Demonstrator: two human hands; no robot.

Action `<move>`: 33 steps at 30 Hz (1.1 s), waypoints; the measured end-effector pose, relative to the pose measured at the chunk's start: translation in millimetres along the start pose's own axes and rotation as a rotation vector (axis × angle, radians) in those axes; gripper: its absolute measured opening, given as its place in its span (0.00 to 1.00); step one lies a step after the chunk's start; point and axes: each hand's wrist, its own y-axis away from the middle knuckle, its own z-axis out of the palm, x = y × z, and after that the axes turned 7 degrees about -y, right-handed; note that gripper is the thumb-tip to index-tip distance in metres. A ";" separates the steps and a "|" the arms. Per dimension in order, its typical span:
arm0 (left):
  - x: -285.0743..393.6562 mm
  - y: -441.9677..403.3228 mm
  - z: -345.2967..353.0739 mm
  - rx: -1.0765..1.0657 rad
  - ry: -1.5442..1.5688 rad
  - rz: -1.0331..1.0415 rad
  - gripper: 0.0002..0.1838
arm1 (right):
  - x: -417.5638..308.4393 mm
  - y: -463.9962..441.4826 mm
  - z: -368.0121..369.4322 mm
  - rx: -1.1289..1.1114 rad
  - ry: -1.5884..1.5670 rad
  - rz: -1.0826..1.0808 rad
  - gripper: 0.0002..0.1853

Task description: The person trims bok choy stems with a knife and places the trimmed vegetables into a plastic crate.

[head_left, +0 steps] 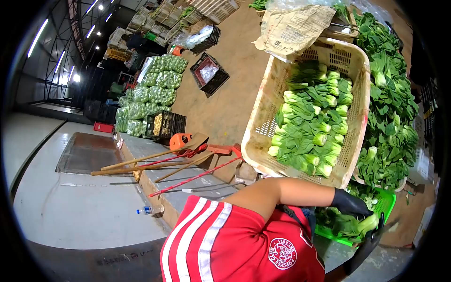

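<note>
My left hand [351,203], in a black glove, grips a head of bok choy [368,224] whose pale stem end points right. Close beside that stem is my right hand [370,243], also black-gloved, closed on what looks like a knife [388,228] with a thin grey blade; its handle is hidden in the glove. Beneath both hands sits a bright green crate [386,203] with loose leaves in it. A large cream plastic crate [256,149] nearby holds rows of bok choy [314,124].
Along the right lies a big heap of loose bok choy [387,108]. A paper sack [296,28] covers the cream crate's far end. Long-handled tools [188,160] lean over a ledge near a water bottle [149,210]. Bagged greens [157,87] and a black crate [210,74] stand farther off.
</note>
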 end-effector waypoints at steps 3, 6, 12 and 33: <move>-38.3 20.3 -44.7 -0.019 -0.918 0.669 0.24 | -39.8 -5.8 33.6 -0.324 -0.411 -0.052 0.26; -34.3 50.3 -42.8 -0.172 0.677 -0.032 0.23 | -26.1 -20.2 42.5 -0.201 0.156 -0.094 0.21; 50.4 100.2 -36.9 0.243 0.767 -0.060 0.22 | -75.5 -50.9 102.7 -0.059 0.064 -0.209 0.18; 97.1 82.8 -78.4 0.215 -0.433 -0.098 0.31 | 48.6 -34.0 40.6 0.103 0.632 -0.267 0.08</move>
